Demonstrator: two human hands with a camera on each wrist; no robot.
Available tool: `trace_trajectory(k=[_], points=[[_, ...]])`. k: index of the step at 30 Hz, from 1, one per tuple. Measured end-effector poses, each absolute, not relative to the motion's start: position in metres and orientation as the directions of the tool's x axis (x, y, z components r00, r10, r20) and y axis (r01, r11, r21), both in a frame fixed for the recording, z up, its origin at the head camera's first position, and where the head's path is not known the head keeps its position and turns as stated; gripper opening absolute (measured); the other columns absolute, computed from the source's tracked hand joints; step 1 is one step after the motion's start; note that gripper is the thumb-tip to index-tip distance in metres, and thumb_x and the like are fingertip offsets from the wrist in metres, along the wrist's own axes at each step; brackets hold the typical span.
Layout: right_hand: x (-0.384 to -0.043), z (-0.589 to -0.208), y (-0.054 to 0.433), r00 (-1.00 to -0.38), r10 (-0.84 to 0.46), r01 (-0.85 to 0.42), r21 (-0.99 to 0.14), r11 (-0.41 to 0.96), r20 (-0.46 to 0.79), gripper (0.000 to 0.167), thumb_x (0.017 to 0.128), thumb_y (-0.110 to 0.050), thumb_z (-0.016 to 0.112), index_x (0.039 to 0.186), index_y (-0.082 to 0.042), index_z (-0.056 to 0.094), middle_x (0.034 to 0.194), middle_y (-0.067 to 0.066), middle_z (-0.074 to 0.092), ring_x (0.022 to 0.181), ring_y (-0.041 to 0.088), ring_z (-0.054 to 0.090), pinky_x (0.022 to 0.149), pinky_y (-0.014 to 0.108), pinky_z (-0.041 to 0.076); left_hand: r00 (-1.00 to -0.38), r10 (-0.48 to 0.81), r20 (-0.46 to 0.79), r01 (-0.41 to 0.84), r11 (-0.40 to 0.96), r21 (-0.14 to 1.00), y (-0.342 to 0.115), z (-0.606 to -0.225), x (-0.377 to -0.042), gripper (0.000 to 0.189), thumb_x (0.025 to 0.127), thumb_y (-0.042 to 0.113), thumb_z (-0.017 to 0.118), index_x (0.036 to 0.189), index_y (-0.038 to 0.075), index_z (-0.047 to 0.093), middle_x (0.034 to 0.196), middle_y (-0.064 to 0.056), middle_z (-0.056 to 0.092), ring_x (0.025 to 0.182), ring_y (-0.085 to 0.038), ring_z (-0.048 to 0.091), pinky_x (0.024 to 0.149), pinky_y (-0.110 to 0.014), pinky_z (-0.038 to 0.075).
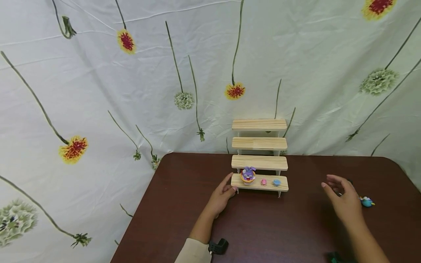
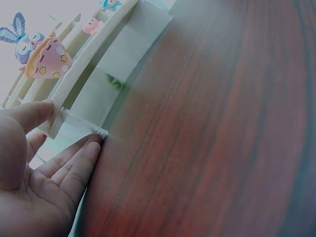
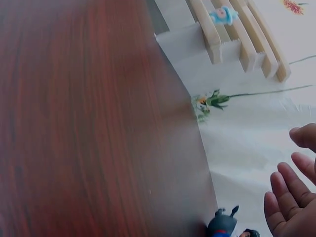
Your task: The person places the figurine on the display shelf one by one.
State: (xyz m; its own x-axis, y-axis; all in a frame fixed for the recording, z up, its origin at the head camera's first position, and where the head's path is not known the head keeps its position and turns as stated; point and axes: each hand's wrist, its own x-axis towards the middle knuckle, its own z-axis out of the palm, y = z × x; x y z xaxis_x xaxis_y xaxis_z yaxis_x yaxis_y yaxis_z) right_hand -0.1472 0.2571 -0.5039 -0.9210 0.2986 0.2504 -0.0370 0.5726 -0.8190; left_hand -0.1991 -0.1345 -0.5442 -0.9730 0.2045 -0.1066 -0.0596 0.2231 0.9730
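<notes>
The stepped stand (image 1: 258,162), right of the frame's centre, seems to be steadied by the left hand (image 1: 219,199), its fingers laid nearly straight against the left end. The dark figure (image 3: 221,224), bottom of the right-wrist frame, seems to be reached for by the spread, apparently empty right hand (image 1: 349,204); a pinch is called for.

Head camera faces forward and down from above; wrist cameras, nearer and tilted, look across the table (image 1: 279,226), sharing the shelf (image 1: 260,162).
</notes>
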Motion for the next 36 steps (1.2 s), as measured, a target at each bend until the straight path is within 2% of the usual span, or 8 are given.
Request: trace_trajectory(k=[3,7,10,13,16,20,27,36], points=[[-0.147,-0.505,0.263,-0.925,0.299,-0.019,-0.814,0.580,0.235,0.049,0.100,-0.033,0.065,0.137,-0.003,0.057,0.116,-0.020,0.052,0.095,-0.022,0.042,0.077,0.001,0.036,-0.973,0.205,-0.106,-0.061,0.215,0.975,-0.134,-0.544,-0.199,0.065,0.101,0.039,0.061,0.159,0.032,0.032,0.128,-0.013,0.069,0.119,-0.025,0.065,0.107,-0.048,0.048],[-0.147,-0.507,0.269,-0.933,0.294,0.012,-0.800,0.599,0.206,0.049,0.101,-0.032,0.063,0.138,-0.001,0.055,0.127,0.010,0.054,0.095,-0.027,0.035,0.075,-0.001,0.036,-0.973,0.204,-0.110,-0.066,0.209,0.976,-0.134,-0.545,-0.199,0.066,0.101,0.039,0.062,0.159,0.032,0.032,0.128,-0.013,0.069,0.120,-0.026,0.065,0.108,-0.048,0.048],[-0.146,-0.510,0.274,-0.943,0.284,0.039,-0.787,0.616,0.175,0.051,0.102,-0.033,0.061,0.139,0.000,0.054,0.134,0.020,0.051,0.094,-0.028,0.030,0.072,0.001,0.035,-0.973,0.202,-0.116,-0.072,0.215,0.974,-0.134,-0.545,-0.200,0.066,0.101,0.040,0.062,0.159,0.033,0.032,0.128,-0.013,0.069,0.120,-0.025,0.066,0.108,-0.048,0.048],[-0.144,-0.511,0.279,-0.949,0.277,0.065,-0.769,0.636,0.149,0.053,0.102,-0.034,0.060,0.140,0.001,0.052,0.135,0.023,0.051,0.097,-0.019,0.035,0.071,0.004,0.035,-0.973,0.199,-0.119,-0.075,0.218,0.973,-0.134,-0.545,-0.200,0.066,0.100,0.041,0.062,0.159,0.033,0.032,0.127,-0.012,0.069,0.119,-0.025,0.066,0.107,-0.048,0.048],[-0.144,-0.513,0.283,-0.953,0.277,0.094,-0.748,0.657,0.124,0.053,0.103,-0.034,0.059,0.140,0.002,0.052,0.135,0.026,0.051,0.107,0.008,0.049,0.072,0.010,0.035,-0.973,0.198,-0.115,-0.071,0.216,0.974,-0.134,-0.545,-0.201,0.066,0.101,0.040,0.062,0.159,0.033,0.033,0.127,-0.012,0.069,0.119,-0.025,0.066,0.107,-0.049,0.048],[-0.144,-0.515,0.287,-0.960,0.267,0.122,-0.737,0.665,0.082,0.054,0.104,-0.034,0.055,0.142,0.005,0.049,0.137,0.031,0.050,0.118,0.043,0.048,0.078,0.026,0.040,-0.973,0.200,-0.113,-0.069,0.217,0.974,-0.134,-0.545,-0.201,0.066,0.101,0.040,0.062,0.159,0.033,0.032,0.127,-0.012,0.069,0.120,-0.025,0.066,0.108,-0.049,0.048],[-0.142,-0.520,0.292,-0.968,0.250,0.154,-0.755,0.638,0.014,0.061,0.106,-0.036,0.051,0.147,0.008,0.041,0.142,0.039,0.041,0.122,0.054,0.044,0.087,0.060,0.044,-0.972,0.207,-0.112,-0.068,0.211,0.975,-0.134,-0.547,-0.201,0.066,0.101,0.039,0.062,0.159,0.033,0.032,0.128,-0.013,0.069,0.119,-0.025,0.066,0.107,-0.048,0.048],[-0.146,-0.523,0.294,-0.964,0.266,0.186,-0.765,0.617,-0.020,0.063,0.106,-0.038,0.050,0.149,0.007,0.039,0.145,0.038,0.039,0.126,0.056,0.040,0.092,0.065,0.040,-0.972,0.204,-0.117,-0.072,0.219,0.973,-0.134,-0.547,-0.200,0.066,0.101,0.039,0.062,0.159,0.033,0.032,0.126,-0.012,0.070,0.119,-0.025,0.066,0.107,-0.048,0.048]])
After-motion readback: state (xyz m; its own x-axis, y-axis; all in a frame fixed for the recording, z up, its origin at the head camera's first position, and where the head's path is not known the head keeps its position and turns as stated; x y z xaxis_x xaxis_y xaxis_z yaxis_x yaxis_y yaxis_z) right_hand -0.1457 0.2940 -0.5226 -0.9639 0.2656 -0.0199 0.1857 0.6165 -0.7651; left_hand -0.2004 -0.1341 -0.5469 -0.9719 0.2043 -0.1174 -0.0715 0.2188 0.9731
